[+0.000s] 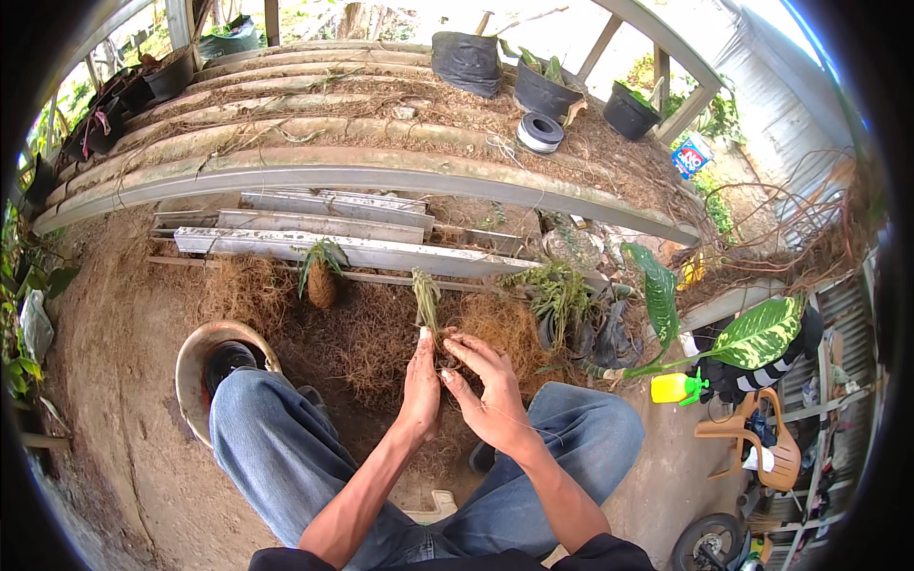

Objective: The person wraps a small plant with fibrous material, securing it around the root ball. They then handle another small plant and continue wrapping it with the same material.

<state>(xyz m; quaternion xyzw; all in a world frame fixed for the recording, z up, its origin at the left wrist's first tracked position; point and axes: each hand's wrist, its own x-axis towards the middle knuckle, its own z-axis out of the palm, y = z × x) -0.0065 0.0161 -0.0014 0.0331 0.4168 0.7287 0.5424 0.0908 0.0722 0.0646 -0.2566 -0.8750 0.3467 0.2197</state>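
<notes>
Between my two hands, above my parted knees, is a small plant point(426, 296) with limp, pale green leaves pointing away from me. My left hand point(421, 389) lies along its left side, thumb pressed at the base of the leaves. From the right, my right hand point(489, 389) curves its fingers around the dark root end, which is mostly hidden by both hands. A thin thread trails from my right hand over the jeans. Loose brown fibre point(371, 350) covers the ground beneath. Farther off stands a fibre-wrapped ball point(321, 285) with green leaves growing from its top.
A slatted bench point(357, 164) spans the far side, carrying black pots point(546, 89) and a spool point(540, 133). A large pot point(189, 378) stands by my left knee. Wilted green plants point(564, 292), a yellow spray bottle point(671, 388) and a plastic chair point(775, 446) are to the right.
</notes>
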